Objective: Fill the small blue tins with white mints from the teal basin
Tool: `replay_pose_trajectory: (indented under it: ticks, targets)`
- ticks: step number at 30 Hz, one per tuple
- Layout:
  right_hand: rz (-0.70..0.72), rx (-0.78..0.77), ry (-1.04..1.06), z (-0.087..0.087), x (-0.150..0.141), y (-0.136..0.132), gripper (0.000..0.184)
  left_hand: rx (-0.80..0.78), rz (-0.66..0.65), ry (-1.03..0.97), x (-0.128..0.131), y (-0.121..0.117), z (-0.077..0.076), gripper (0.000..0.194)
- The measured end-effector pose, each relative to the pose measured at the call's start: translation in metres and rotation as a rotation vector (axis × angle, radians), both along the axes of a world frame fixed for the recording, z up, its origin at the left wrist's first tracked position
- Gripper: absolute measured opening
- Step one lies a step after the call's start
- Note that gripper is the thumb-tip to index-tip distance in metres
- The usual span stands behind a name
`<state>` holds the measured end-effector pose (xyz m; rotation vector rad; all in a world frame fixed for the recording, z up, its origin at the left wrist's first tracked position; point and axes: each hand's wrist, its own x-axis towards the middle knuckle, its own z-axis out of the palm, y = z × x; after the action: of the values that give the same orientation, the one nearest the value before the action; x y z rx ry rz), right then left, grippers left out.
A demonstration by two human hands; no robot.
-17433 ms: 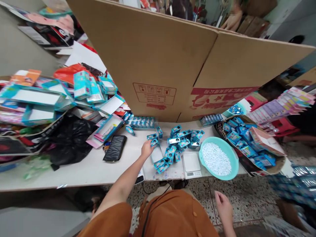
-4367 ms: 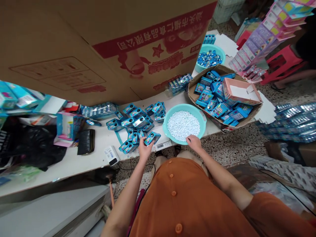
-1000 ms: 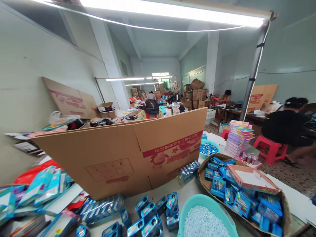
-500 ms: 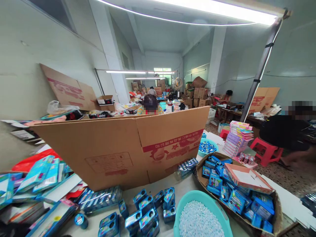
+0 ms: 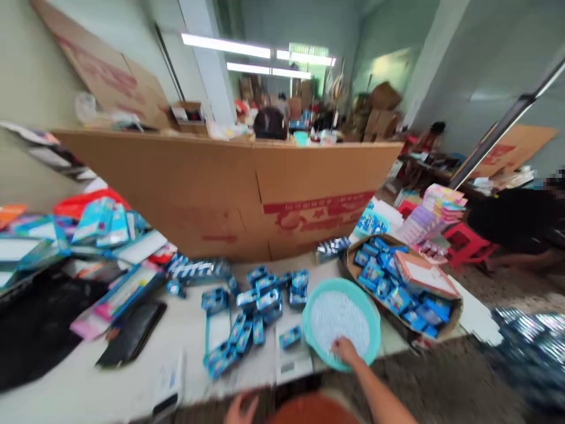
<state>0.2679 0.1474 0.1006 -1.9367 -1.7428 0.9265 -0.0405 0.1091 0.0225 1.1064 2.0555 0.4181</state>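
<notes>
My right hand reaches into a turquoise basin of small white pellets. Its fingers are drawn together at the pellets; blur hides what is between them. At the table's front edge my left hand is partly in view, thumb and fingers apart, holding nothing visible. Between the hands, a blue tin with a dark round opening on top rests on a white scale. Several similar tins stand grouped behind and left of it, some beside an open tray.
A large cardboard sheet stands across the back. At right is a carton of blue packets. At left lie a black wallet, a white device and piled display boxes. A seated person is at far right.
The view has tilted down, bringing both hands into sight. The blue tin held in my left hand 4.4 s ago is gone from it, and a tin now stands on the scale.
</notes>
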Motion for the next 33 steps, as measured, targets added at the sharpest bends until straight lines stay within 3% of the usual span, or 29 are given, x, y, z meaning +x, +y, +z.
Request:
replay_pose_trajectory:
  ticks: [3,6,11,17,24,33]
  targets:
    - [0.004,-0.158,0.047,-0.008,0.009,-0.028,0.035,0.009,0.043,-0.072,0.003,-0.051,-0.017,0.015]
    - [-0.017,-0.295,0.095,-0.031,0.018,-0.04,0.035,0.118,0.086,-0.1,0.001,-0.077,-0.035,0.026]
    - [-0.136,-0.417,0.152,-0.069,0.029,-0.002,0.033,0.061,0.18,-0.104,-0.002,-0.092,-0.061,0.029]
    - [-0.353,-0.454,0.285,-0.099,0.035,0.035,0.017,0.018,0.243,-0.084,-0.009,-0.105,-0.078,0.026]
    - [-0.526,-0.442,0.535,-0.105,0.026,0.044,0.017,-0.036,0.341,-0.086,-0.016,-0.109,-0.088,0.026]
    - [-0.535,-0.474,0.679,-0.101,0.01,0.055,0.013,-0.072,0.373,-0.09,-0.016,-0.12,-0.09,0.026]
